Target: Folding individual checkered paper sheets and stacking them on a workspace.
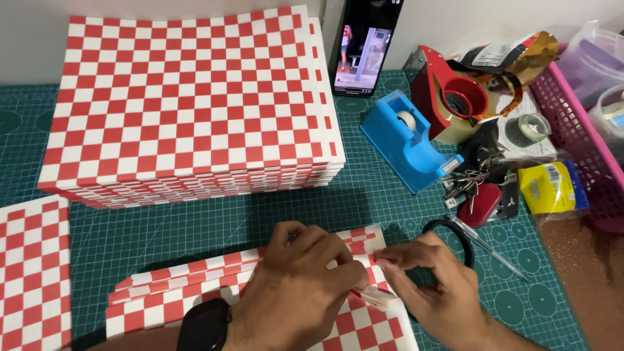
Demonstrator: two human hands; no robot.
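Both hands meet at six o'clock over a folded red-and-white checkered paper sheet on the green counter. Left hand presses the fold flat; right hand pinches narrowly on a small strip of tape at the paper's edge. This looks like the sealing step; next calls for smoothing the tape down firmly. A tall checkered stack sits at eleven o'clock, a blue tape dispenser at one o'clock.
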